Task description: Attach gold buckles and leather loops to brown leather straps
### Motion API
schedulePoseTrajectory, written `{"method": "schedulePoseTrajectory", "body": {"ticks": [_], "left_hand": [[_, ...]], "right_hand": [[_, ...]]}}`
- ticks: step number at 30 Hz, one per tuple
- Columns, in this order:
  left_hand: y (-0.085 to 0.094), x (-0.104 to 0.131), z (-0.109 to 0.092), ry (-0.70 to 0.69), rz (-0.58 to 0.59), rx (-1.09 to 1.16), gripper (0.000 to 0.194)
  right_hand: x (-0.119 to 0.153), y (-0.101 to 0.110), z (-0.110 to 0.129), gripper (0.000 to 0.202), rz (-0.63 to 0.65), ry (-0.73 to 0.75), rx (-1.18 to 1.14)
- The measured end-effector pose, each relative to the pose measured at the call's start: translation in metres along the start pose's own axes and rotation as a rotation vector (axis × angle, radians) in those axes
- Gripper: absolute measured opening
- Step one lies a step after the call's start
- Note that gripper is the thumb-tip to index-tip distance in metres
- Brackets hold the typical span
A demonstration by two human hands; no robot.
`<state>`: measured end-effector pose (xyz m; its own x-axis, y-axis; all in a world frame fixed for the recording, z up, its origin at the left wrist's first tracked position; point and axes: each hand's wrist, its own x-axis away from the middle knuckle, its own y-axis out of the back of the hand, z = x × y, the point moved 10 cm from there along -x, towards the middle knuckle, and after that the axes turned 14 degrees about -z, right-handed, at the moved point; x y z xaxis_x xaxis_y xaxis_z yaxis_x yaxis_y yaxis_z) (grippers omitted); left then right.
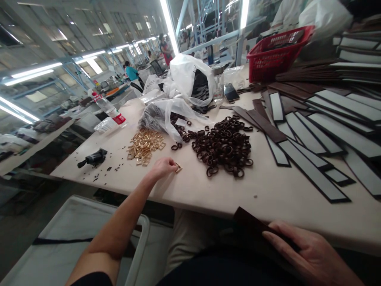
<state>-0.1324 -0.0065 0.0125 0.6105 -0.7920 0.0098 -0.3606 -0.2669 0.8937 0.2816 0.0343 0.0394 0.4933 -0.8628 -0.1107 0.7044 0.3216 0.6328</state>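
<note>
Left hand [162,167] pinches a gold buckle [178,168] at the buckle pile's [145,146] 5 o'clock; right hand [309,254] lies with fingers clasped over a brown strap [253,228].

Head view, tilted down over table [208,194], edges probably warped.

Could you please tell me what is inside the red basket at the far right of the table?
Through the mesh of the red basket, only dark flat pieces show near its top. What they are and whatever lies lower down cannot be told, because the basket's wall covers it.
</note>
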Motion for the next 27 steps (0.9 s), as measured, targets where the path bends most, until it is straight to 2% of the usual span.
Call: {"method": "schedulePoseTrajectory", "body": {"ticks": [2, 5, 8, 11, 14, 18, 23, 27], "left_hand": [[0.002, -0.002, -0.007, -0.003, 0.025, -0.031, 0.009], [0.013, 0.000, -0.019, -0.025, 0.002, -0.030, 0.008], [0.027, 0.004, -0.028, -0.045, -0.055, 0.045, 0.007], [0.031, 0.012, -0.036, -0.041, -0.060, 0.166, 0.015], [0.027, 0.026, -0.052, 0.002, -0.019, 0.414, 0.019], [0.019, 0.051, -0.089, 0.042, 0.051, 0.707, 0.023], [0.005, 0.082, -0.137, -0.008, 0.183, 0.814, 0.021], [-0.006, 0.099, -0.162, -0.054, 0.249, 0.837, 0.018]], "right_hand": [[0.001, -0.008, -0.001, 0.036, 0.082, -0.001, -0.032], [0.000, -0.009, -0.006, 0.034, 0.097, -0.016, -0.059], [0.000, -0.010, -0.008, 0.035, 0.134, -0.038, -0.089], [-0.003, -0.012, -0.005, 0.038, 0.167, -0.060, -0.119], [-0.011, -0.010, 0.006, 0.038, 0.149, -0.048, -0.139], [-0.024, -0.006, 0.025, 0.031, 0.088, 0.001, -0.184], [-0.031, -0.003, 0.040, 0.027, 0.047, 0.021, -0.222], [-0.029, 0.002, 0.046, 0.024, 0.015, 0.044, -0.207]]}}
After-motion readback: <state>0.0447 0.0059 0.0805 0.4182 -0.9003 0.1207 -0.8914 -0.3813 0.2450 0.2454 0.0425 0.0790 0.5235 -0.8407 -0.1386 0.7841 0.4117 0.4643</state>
